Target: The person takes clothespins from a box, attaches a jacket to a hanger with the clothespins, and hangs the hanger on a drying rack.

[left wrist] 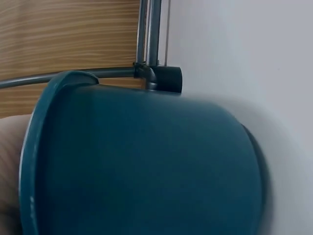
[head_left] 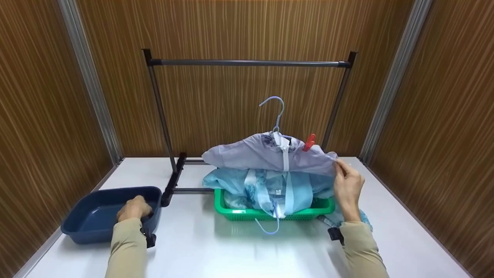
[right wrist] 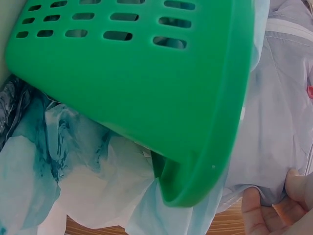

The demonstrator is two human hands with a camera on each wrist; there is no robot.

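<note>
My right hand [head_left: 348, 185] pinches the right edge of a lavender garment [head_left: 247, 154], thumb and fingertips on the cloth in the right wrist view. The garment is on a hanger [head_left: 282, 112] whose hook points up, and a red clothespin [head_left: 309, 143] is clipped near its right shoulder. Under it, a light blue garment [head_left: 231, 179] lies over a green basket [head_left: 332, 208], with another hanger hook [head_left: 271, 233] hanging over the front rim. On the left, my left hand [head_left: 134, 208] reaches down inside a dark blue basin [head_left: 88, 197]; its fingertips are hidden.
A dark metal clothes rack [head_left: 247, 63] with a bare top bar stands at the back. More patterned blue cloth [head_left: 364, 220] lies on the white table [head_left: 193, 239] to the right of the basket. Wood-grain walls [head_left: 247, 23] enclose the back and sides.
</note>
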